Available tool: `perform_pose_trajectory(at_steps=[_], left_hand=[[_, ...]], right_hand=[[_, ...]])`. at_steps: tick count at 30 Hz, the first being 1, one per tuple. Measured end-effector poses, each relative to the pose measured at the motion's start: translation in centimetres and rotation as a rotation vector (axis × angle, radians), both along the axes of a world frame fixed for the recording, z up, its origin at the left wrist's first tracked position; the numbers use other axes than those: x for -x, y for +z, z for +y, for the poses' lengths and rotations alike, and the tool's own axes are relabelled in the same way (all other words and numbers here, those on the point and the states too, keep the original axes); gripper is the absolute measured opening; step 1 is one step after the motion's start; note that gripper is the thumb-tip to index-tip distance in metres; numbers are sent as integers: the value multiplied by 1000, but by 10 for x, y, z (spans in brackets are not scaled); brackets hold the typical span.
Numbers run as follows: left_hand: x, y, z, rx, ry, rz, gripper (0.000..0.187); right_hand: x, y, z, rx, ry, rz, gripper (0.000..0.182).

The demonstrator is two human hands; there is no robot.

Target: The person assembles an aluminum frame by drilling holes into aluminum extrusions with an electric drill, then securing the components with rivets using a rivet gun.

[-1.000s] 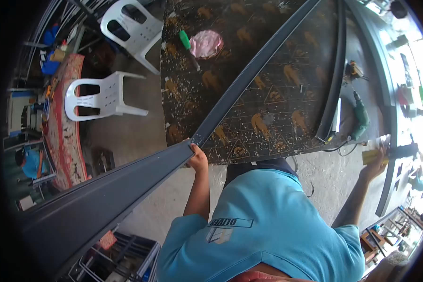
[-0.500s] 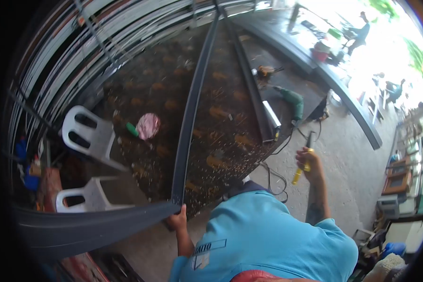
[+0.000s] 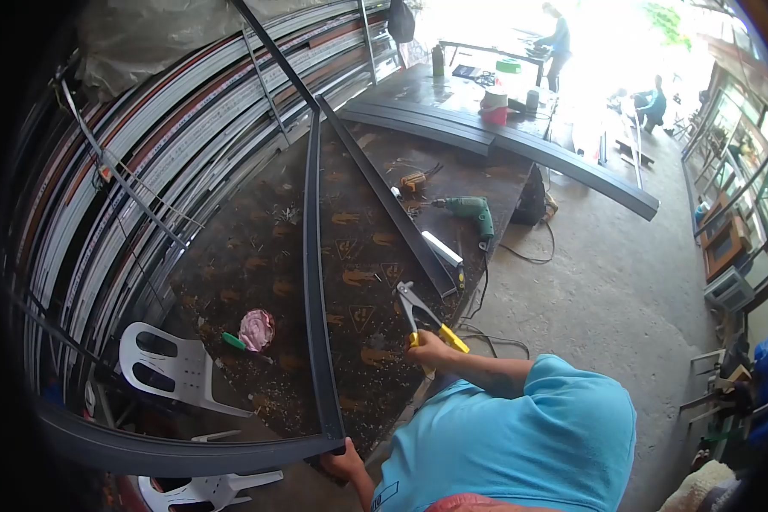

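Note:
My left hand (image 3: 343, 462) grips the near end of a long dark grey metal profile (image 3: 313, 282) that lies lengthwise on the dark patterned worktable (image 3: 256, 256). A second grey profile (image 3: 171, 450) meets it at a corner right by that hand and runs off to the left. My right hand (image 3: 429, 348) holds yellow-handled snips (image 3: 420, 314) over the table's near right part, jaws pointing away from me.
On the table lie another dark profile (image 3: 384, 200), a green power drill (image 3: 469, 209), a small orange tool (image 3: 414, 182), a pink rag (image 3: 257, 329) and a green-handled tool (image 3: 235, 342). White plastic chairs (image 3: 169, 363) stand left. Stacked profiles (image 3: 136, 162) line the wall. Two people stand far off.
My view has swung up and left along the table. My right hand has come in from the right with the snips and now hovers over the table; my left hand still grips the profile.

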State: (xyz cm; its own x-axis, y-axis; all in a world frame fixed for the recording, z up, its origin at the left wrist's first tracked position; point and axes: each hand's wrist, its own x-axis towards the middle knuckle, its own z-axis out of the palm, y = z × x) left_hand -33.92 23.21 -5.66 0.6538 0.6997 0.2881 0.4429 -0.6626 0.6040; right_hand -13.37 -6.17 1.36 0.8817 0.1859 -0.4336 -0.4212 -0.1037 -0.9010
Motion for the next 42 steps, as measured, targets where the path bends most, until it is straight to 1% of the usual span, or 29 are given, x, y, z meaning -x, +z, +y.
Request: perform_pose_trajectory(at_steps=[1,3,5,6,7,9,11,12,14,16,17,19,20,22,23,25,26,27,28,29,31,32,33,35,37,38,39,41,42], left_hand=[[-2,-1,-1,22,-18,-9,56],[-1,-3,-1,33,0,-18,55],[-3,-3,-2,38,28,-24,55],[-4,-1,-2,116,7,-48,56],[-4,0,-1,191,-8,-76,57],[-3,-5,-1,163,53,-54,57],[-4,-13,-1,142,102,-33,58],[-5,-15,0,124,74,-72,58],[1,-13,-1,108,56,-105,59],[-1,-3,-3,181,31,-91,63],[1,-8,0,182,36,-89,63],[6,-23,7,154,-11,-94,87],[6,-18,4,156,-10,-90,87],[3,-7,-6,480,-72,-482,112],[4,-12,-3,479,-69,-478,112],[7,-23,5,318,-143,-456,120],[6,-19,4,317,-138,-450,120],[1,-9,0,330,-124,-519,118],[-2,0,-3,341,-110,-588,116],[-4,8,-4,337,-105,-584,116],[-8,25,0,338,-103,-637,114],[-11,33,4,326,-95,-635,114],[-16,42,9,294,-95,-658,118],[-28,67,22,249,-88,-681,121],[-36,93,38,440,-73,-678,107],[-38,87,52,622,164,-829,95],[-41,84,59,609,173,-835,95],[-52,79,74,557,217,-612,86],[-63,68,76,558,358,-672,78]], right_hand=[[-3,-11,3,145,81,-30,35],[-2,-18,4,183,95,-71,34],[-7,-27,8,281,120,-144,33],[-8,-23,6,335,121,-127,32],[-12,-29,4,314,117,-94,32],[-16,-22,1,269,99,-31,33],[-29,-47,-2,406,88,-102,35],[-33,-45,-5,493,104,-115,35],[-39,-46,-9,550,122,-123,35],[-50,-58,-14,582,139,-142,35],[-51,-56,-13,583,144,-141,35],[-57,-52,-15,636,214,-176,35],[-59,-52,-15,619,221,-156,33],[-66,-51,-11,615,231,-155,33],[-69,-54,-8,608,240,-155,32],[-74,-61,-3,578,243,-145,32],[-77,-62,0,545,228,-151,32],[-80,-57,4,513,213,-156,33],[-82,-53,5,541,214,-145,33],[-86,-54,5,538,220,-141,33],[-95,-56,10,713,258,-140,35],[-102,-52,10,775,342,-102,38],[-110,-51,3,798,460,-176,40],[-122,-52,-9,702,448,-387,41],[-138,-55,-19,562,334,-374,40],[-144,-45,-23,540,320,-339,40],[-148,-32,-26,517,306,-304,40],[-156,-32,-30,527,293,-316,40],[-160,-30,-30,554,268,-320,40]])
